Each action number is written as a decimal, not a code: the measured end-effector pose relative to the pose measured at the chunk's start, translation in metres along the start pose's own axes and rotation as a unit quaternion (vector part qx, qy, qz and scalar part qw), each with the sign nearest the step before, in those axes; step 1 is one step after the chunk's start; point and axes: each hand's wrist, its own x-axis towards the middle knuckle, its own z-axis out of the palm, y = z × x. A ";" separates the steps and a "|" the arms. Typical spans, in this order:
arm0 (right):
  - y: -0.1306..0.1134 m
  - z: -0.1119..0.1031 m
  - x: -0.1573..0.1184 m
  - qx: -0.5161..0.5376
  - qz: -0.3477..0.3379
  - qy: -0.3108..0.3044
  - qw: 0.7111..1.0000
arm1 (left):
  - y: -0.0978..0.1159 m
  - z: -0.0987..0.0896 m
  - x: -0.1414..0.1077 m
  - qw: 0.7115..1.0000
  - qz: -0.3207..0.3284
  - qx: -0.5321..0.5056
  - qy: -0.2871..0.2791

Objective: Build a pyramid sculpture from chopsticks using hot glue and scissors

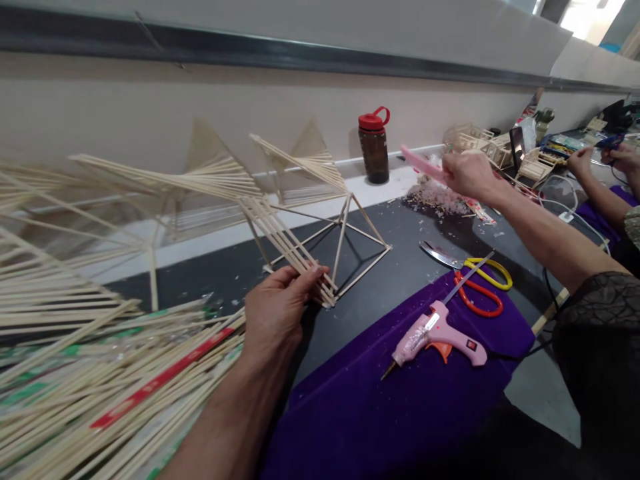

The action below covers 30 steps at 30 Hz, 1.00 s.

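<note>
My left hand (277,303) is closed, thumb on top, around the lower end of a flat row of thin wooden sticks (290,243). Those sticks slant up toward a stick model (343,243) with a fanned, twisting top and an open frame base; whether they are joined to it I cannot tell. Further off to the right, my right hand (467,175) grips a long pink strip-like object (421,163), its kind unclear. Below that hand lies a heap of clear scraps and stick bits (437,197).
A pink glue gun (435,333) and scissors (483,283) with red and yellow handles rest on purple cloth (360,407). Packaged sticks (165,387) cover the left. By the wall stands a red-capped bottle (374,147). At far right are another person's hands (583,163).
</note>
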 end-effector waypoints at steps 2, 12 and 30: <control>-0.017 0.016 -0.013 -0.009 -0.037 -0.040 0.998 | 0.001 0.000 0.000 1.000 0.000 0.007 0.002; -0.043 0.073 -0.042 0.037 -0.097 -0.112 0.988 | 0.000 0.001 0.000 1.000 -0.005 -0.009 0.017; -0.003 0.105 -0.002 0.017 -0.093 -0.103 0.990 | 0.000 0.000 -0.001 1.000 0.003 0.000 0.009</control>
